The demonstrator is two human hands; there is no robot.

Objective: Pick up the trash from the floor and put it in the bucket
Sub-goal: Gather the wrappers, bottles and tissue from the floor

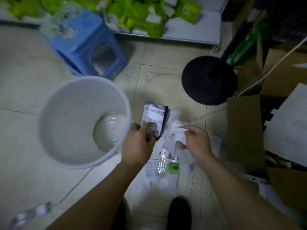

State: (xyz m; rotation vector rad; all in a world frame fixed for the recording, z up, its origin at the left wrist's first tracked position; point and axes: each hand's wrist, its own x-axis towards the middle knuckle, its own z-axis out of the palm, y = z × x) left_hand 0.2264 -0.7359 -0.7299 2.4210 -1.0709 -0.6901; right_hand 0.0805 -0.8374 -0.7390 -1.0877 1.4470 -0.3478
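Note:
A white bucket stands on the tiled floor at the left, with nothing visible inside it. My left hand is closed on a grey and black plastic package, held up just right of the bucket's rim. My right hand pinches crumpled white plastic wrap from a heap of trash on the floor. Below the hands lie a small clear plastic bottle, a small green box and white paper scraps.
A blue plastic stool stands behind the bucket. A black round stand base is at the upper right, with cardboard boxes along the right side. Green packages fill a low shelf at the back. Another bottle lies lower left.

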